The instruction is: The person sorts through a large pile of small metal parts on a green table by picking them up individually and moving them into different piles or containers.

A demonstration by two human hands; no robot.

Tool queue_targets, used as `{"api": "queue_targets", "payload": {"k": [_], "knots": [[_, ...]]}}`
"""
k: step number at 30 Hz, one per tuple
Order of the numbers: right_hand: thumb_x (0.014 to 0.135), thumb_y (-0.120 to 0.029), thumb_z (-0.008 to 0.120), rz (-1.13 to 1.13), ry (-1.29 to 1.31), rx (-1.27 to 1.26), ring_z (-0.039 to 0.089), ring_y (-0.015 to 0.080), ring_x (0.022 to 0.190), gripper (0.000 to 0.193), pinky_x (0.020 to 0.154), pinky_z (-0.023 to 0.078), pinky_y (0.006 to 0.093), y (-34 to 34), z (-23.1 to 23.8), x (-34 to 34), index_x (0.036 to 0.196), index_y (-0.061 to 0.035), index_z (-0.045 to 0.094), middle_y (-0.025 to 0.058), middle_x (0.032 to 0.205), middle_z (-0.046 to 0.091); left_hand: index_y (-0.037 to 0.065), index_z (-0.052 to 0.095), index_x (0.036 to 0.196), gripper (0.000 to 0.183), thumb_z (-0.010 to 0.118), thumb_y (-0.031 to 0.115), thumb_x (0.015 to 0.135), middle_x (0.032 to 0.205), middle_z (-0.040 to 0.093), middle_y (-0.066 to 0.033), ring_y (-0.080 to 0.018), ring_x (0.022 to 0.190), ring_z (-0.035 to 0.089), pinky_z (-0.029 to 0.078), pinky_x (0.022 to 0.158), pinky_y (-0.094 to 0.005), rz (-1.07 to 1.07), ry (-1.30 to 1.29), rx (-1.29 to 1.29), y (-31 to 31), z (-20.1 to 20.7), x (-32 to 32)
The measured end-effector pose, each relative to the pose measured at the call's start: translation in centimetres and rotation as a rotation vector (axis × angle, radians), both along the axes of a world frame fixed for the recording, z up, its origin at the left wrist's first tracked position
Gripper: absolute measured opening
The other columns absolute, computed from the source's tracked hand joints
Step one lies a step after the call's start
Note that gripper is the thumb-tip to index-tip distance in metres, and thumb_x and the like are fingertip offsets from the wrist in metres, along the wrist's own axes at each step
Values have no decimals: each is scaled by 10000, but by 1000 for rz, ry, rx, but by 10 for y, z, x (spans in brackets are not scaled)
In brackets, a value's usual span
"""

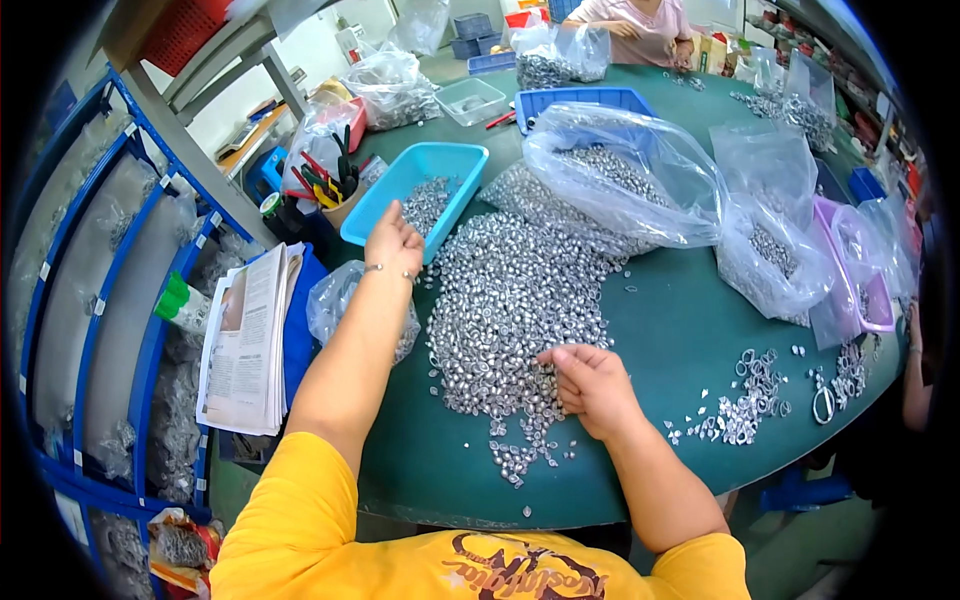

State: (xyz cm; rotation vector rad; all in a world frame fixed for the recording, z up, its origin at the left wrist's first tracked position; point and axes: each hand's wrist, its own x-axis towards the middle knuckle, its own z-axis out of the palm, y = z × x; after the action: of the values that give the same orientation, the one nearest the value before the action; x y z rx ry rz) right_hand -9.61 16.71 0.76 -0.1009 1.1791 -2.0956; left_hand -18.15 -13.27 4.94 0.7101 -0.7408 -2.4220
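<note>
A wide heap of small silver metal pieces covers the middle of the green table. At its near right edge is my right hand, thumb and forefinger pinched together; whatever is between the fingertips is too small to name. My left hand hovers at the near left side of a turquoise plastic tray, its fingers curled together and what they hold, if anything, hidden. More silver pieces lie inside that tray. Behind the heap, a large clear plastic bag lies open with many of the same pieces in it.
Papers and a pot of pliers stand at the left, beside blue shelving. Loose metal parts and a purple basket are at the right. Across the table sits another person.
</note>
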Motion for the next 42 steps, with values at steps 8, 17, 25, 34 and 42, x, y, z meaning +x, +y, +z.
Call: {"api": "queue_targets", "payload": {"k": [8, 17, 25, 34, 42], "knots": [[954, -370, 331, -124, -527, -368, 504, 167, 648, 463, 516, 421, 269, -2, 1, -9, 1069, 42, 507, 80, 764, 525, 4, 477, 1089, 195, 427, 71, 912, 686, 396, -2, -85, 549, 357, 290, 453, -207, -540, 187, 275, 97, -5, 52], [958, -399, 280, -173, -452, -437, 600, 215, 812, 487, 694, 531, 314, -3, -14, -7, 1071, 20, 501, 117, 913, 577, -19, 487, 1195, 353, 391, 42, 860, 1097, 599, -173, -213, 959, 580, 466, 799, -294, -786, 123, -514, 183, -1, 102], [918, -441, 442, -5, -518, -403, 249, 72, 402, 347, 345, 192, 193, 2, -2, -6, 735, -147, 455, -32, 531, 320, 11, 551, 1056, 201, 481, 48, 871, 853, 607, -61, -111, 685, 540, 432, 598, -225, -331, 147, -446, 120, -23, 155], [940, -215, 380, -547, -113, -272, 395, 361, 1149, 464, 933, 387, 514, -2, 103, -190, 1336, -22, 233, 223, 1312, 317, 44, 538, 1034, 169, 477, 67, 877, 821, 552, -35, -98, 671, 482, 375, 543, -220, -191, -10, -507, 88, -61, 193], [883, -106, 486, -326, 521, 334, 601, 179, 833, 216, 720, 491, 290, 27, 53, -106, 1027, 30, 570, 103, 899, 617, -3, 568, 1008, 157, 512, 13, 862, 868, 609, -46, -52, 642, 490, 396, 580, -166, -338, -28, -831, 93, -61, 195]]}}
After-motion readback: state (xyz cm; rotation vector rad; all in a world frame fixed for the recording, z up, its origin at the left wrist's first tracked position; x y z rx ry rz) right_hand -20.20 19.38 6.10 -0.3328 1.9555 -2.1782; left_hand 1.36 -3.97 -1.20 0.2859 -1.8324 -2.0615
